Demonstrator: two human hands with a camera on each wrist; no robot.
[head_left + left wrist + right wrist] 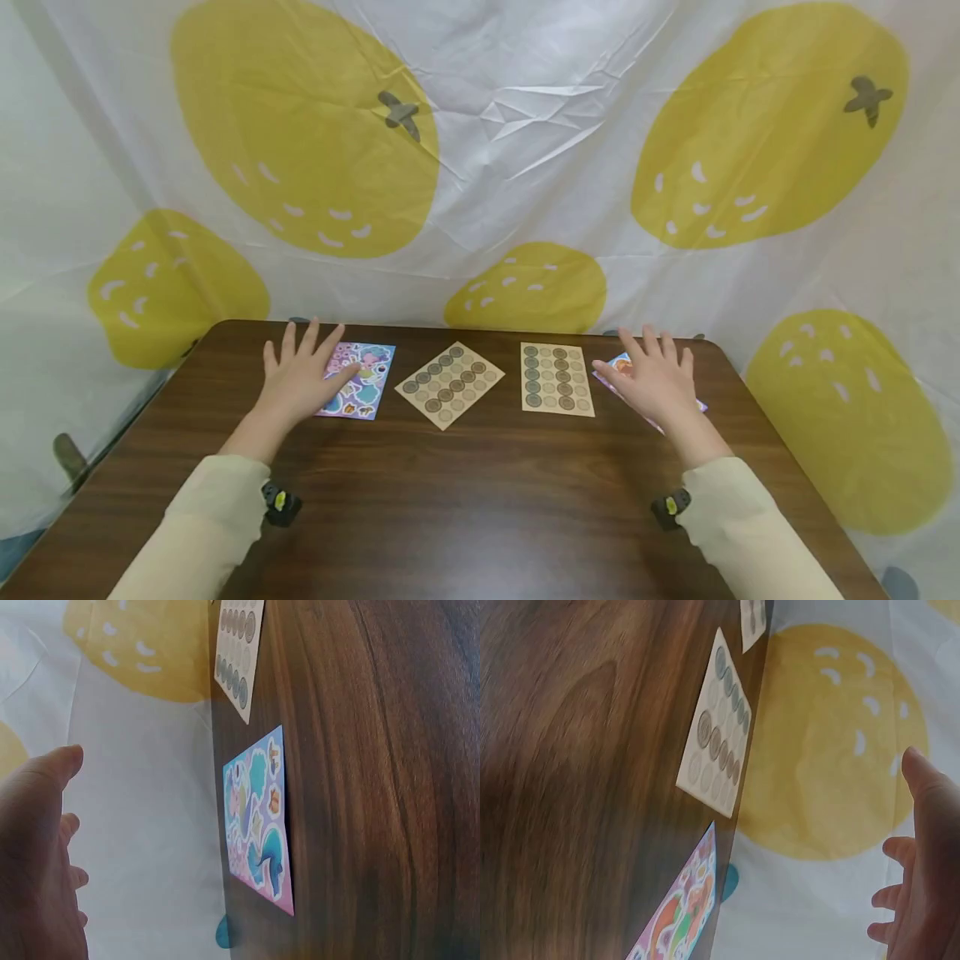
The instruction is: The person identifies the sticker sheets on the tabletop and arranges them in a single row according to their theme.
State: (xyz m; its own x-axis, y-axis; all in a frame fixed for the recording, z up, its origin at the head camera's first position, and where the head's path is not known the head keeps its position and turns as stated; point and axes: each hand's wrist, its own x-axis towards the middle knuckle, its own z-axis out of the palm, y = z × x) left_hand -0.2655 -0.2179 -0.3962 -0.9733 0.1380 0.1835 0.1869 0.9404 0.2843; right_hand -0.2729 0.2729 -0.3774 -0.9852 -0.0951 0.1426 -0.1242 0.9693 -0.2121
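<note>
My left hand [297, 385] hovers with spread fingers above a colourful sticker sheet [367, 383], partly covering it; in the left wrist view the hand is apart from that sheet [259, 817]. On the other side, my right hand [657, 383] is held likewise, fingers spread, over a second colourful sticker sheet [621, 364] that it mostly hides. Between the hands lie two tan sheets with rows of round stickers: a tilted one [450, 385] at left and a straighter one [557, 379] at right. Neither hand holds anything.
All the sheets lie near the far edge of a dark brown wooden table [465, 508]. Behind it hangs a white cloth [525, 192] printed with yellow fruit. A small black device [281, 505] is strapped at the left wrist, another [670, 508] at the right.
</note>
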